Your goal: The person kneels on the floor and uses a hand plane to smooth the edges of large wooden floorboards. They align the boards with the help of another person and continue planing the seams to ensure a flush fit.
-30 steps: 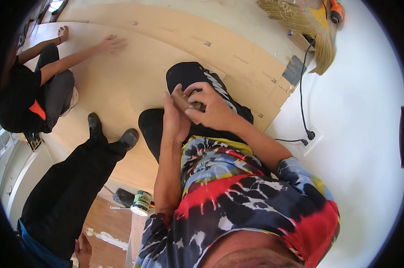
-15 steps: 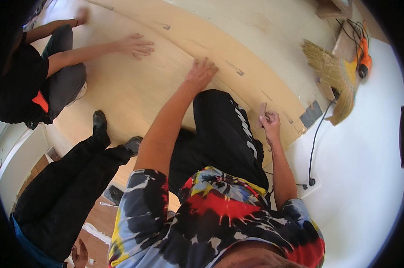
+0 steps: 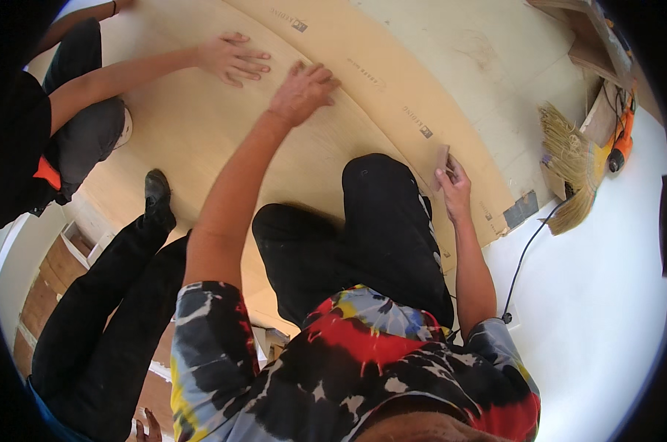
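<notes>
Fingers (image 3: 315,76) of the person's left hand (image 3: 302,92) lie spread and flat on a large pale plywood sheet (image 3: 201,140) that covers the floor, the arm stretched far forward over it. Fingers of the right hand (image 3: 454,184) are pressed together around a small tan block (image 3: 442,158), pinching it upright against the sheet's near strip, just beside the person's bent knee in black trousers (image 3: 381,221).

Across the sheet, another person's hand (image 3: 230,57) rests flat with fingers spread, close to the left hand but not touching it. That person crouches at the left edge in dark clothes with an orange patch (image 3: 46,173). A third person's legs in black trousers and a black shoe (image 3: 156,193) stand on the sheet's lower left part.

To the right, a straw broom (image 3: 569,166) lies by the sheet's corner on the white floor (image 3: 606,309), beside an orange power tool (image 3: 619,147). Its black cord (image 3: 525,250) trails across the white floor to a wall socket near the right elbow.
</notes>
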Tool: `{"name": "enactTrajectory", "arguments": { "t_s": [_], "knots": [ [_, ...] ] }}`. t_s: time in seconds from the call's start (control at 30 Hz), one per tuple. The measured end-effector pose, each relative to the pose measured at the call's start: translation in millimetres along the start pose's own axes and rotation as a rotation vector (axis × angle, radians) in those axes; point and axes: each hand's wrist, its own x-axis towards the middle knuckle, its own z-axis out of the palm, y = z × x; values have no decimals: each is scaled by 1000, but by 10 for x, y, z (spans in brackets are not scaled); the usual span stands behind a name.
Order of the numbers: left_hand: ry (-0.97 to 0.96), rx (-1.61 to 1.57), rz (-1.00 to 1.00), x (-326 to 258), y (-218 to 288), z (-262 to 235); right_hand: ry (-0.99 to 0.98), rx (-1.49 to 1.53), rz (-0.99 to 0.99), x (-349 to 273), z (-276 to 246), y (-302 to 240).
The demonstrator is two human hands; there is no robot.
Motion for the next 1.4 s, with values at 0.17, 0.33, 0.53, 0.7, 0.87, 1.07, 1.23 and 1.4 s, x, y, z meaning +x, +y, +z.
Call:
{"name": "enactTrajectory", "arguments": {
  "t_s": [0.17, 0.33, 0.53, 0.7, 0.87, 1.07, 1.23, 1.4],
  "knots": [
    [45, 74, -76, -55, -597, -72, -124, 47, 24, 166, 289, -261],
    [164, 58, -176, -91, -701, -50, -222, -83, -134, 405, 453, -387],
    [505, 0, -668, -29, -342, 190, -313, -202, -106, 539, 731, -504],
    [625, 23, -914, 213, -283, 358, -327, -342, -187, 573, 684, -444],
    [698, 2, -996, 193, -310, 373, -264, -338, -210, 524, 760, -414],
    [752, 52, -1035, 258, -255, 422, -198, -302, -204, 509, 816, -344],
    [717, 75, -1030, 250, -217, 410, -243, -325, -422, 899, 1390, -790],
    [695, -56, -1071, 194, -260, 464, -221, -167, -38, 961, 967, -724]
  ]
}}
